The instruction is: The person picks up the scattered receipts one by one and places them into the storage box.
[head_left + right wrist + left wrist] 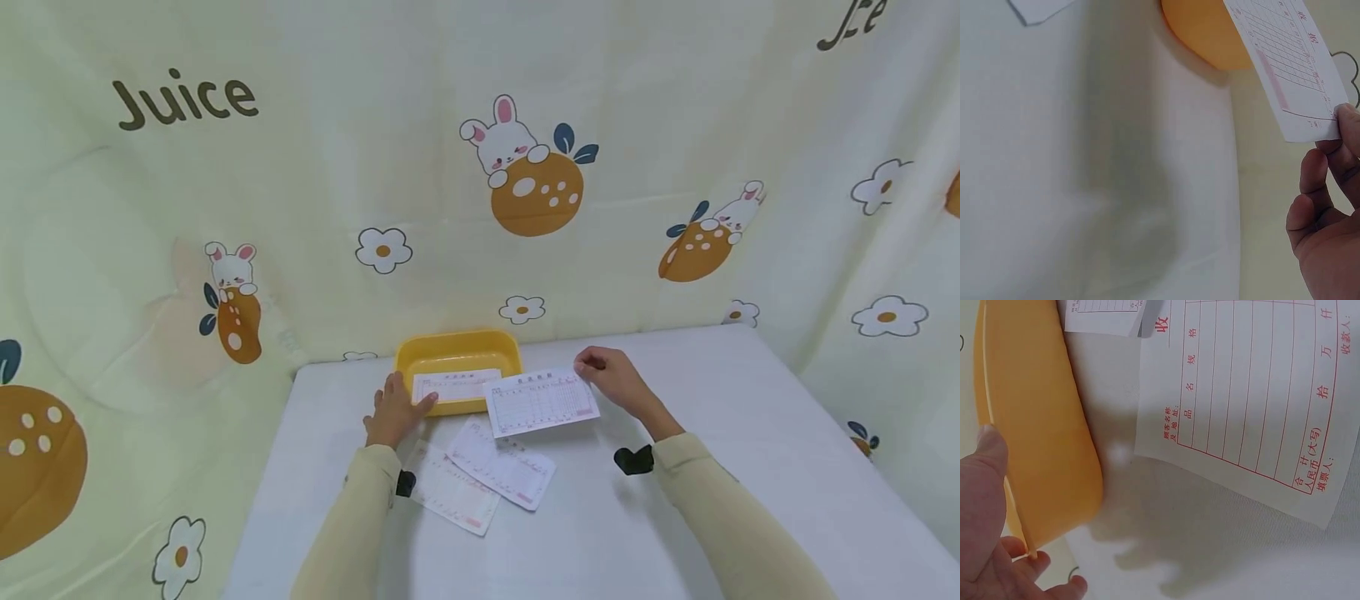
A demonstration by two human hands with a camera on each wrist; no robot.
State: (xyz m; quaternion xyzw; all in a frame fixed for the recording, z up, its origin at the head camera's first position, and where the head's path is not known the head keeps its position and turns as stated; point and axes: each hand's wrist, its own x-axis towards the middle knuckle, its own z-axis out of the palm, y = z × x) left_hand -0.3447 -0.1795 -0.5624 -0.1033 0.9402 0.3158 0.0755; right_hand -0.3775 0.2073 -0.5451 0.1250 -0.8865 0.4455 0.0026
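Observation:
My left hand grips the left end of a yellow plastic tray; in the left wrist view its thumb lies on the rim. Between the thumb and fingers of my right hand the corner of a printed receipt slip is pinched. That slip is held up at the tray's front right, overlapping the tray in the head view. Inside the tray lies another slip, its right end hidden behind the held one. Two overlapping slips, one upper and one lower, lie before the tray.
A white cloth-covered table carries everything. Right behind its back edge hangs a patterned curtain with rabbits, fruit and flowers, which also runs down both sides.

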